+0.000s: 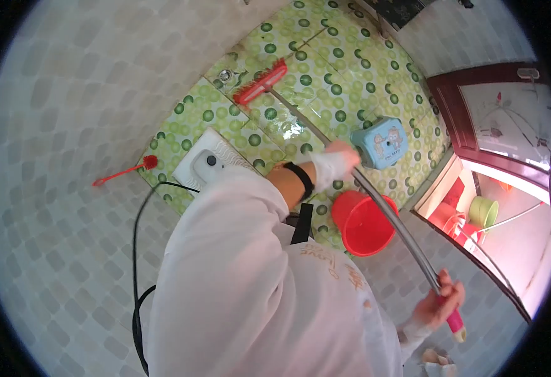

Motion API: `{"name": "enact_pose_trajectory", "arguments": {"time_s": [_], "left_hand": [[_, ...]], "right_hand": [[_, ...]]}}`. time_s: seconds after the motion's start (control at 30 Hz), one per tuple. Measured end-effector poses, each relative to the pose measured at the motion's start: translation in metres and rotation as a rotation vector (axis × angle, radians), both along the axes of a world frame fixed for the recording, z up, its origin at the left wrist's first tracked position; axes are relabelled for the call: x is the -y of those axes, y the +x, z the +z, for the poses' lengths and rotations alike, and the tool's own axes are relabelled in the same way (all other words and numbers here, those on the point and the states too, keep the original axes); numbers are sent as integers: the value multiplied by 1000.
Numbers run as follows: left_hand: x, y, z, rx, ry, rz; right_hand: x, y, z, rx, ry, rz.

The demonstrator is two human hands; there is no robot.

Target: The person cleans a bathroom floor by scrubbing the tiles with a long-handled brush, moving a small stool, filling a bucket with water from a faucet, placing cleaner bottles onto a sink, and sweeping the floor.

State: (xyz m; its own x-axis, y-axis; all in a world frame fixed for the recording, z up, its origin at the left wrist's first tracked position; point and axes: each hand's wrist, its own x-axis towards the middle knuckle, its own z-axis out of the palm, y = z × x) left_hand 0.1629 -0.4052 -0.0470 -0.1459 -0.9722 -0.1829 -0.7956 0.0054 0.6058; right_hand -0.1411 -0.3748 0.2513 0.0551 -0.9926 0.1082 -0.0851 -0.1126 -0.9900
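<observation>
A long-handled floor brush [401, 229] runs diagonally across the view, with a grey metal pole and a pink grip at its near end. Its red bristled head [261, 83] is on the wet green-dotted tile floor [344, 81], beside a round floor drain [226, 76]. Partway along the pole, my left hand [343, 155] is wrapped round it; a black band is on that wrist and something white is at the hand. Nearer the top end, my right hand [437, 305] closes round the pole just at the pink grip. Below the pole stands a red bucket [364, 229].
A blue step stool [381, 143] stands right of the pole. The white squat toilet [194, 147] lies at left, with a red toilet brush [150, 162] by the wall. A black hose [135, 251] loops at left. At right is a maroon-framed door [451, 107], with buckets beyond the opening.
</observation>
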Motion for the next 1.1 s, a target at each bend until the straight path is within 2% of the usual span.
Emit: {"name": "enact_pose_trajectory", "arguments": {"time_s": [0.03,0.1,0.13,0.17,0.2,0.23,0.27,0.3,0.33,0.4,0.47,0.53,0.6,0.63,0.67,0.73,0.77,0.8,0.83,0.87,0.9,0.93,1.0,1.03,1.07,1.1], "left_hand": [[-1,-3,18,-2,-4,12],[4,0,62,-54,149,-86],[1,6,40,-62,142,-70],[-5,13,-2,-115,97,-64],[-7,24,-27,-168,49,-61],[-2,42,-21,-180,39,-48],[0,65,-5,-101,141,-16],[1,75,7,-23,245,12],[3,74,13,-25,241,13],[9,63,26,16,-55,57],[20,32,41,-21,-132,78],[16,19,70,-178,-24,84],[9,15,29,-192,-29,149],[7,16,14,-196,-42,197],[14,17,17,-188,-49,238],[17,2,24,-176,-446,333],[11,3,59,-154,-338,357],[9,10,98,-125,-238,380],[5,7,110,-113,-233,421],[2,2,118,-121,-355,520],[-2,-1,126,-126,-482,621],[-8,-1,137,-108,-485,677],[-27,1,155,-57,-207,744],[-43,-5,157,-48,-199,794],[-59,-10,158,-69,-169,900],[-74,-13,158,-91,-139,1007]], "right_hand": [[10,-17,9,3,-57,-4],[16,1,21,-28,-78,65],[19,8,25,-61,-90,119],[28,7,6,-96,-39,269],[28,27,-1,-107,-47,280],[22,57,-7,-90,-9,239],[17,74,-10,-68,35,188],[19,71,-8,-74,36,189],[25,65,-5,-133,42,214],[34,57,12,-191,44,250],[38,53,46,-80,-73,-27],[42,52,53,-92,-125,-17],[47,34,53,-119,-161,0],[61,16,43,-174,-78,188],[67,17,51,-190,-136,222],[79,21,66,-218,-252,287],[89,29,85,-209,-314,334],[110,19,101,-69,-264,478],[116,25,106,-172,-412,300],[123,37,116,-77,-415,211],[135,54,118,-291,-712,68],[141,76,120,-490,-1012,-86],[205,51,137,245,-379,699],[222,58,134,132,-570,778],[228,82,134,371,-409,897],[228,106,126,210,-595,760]]}}
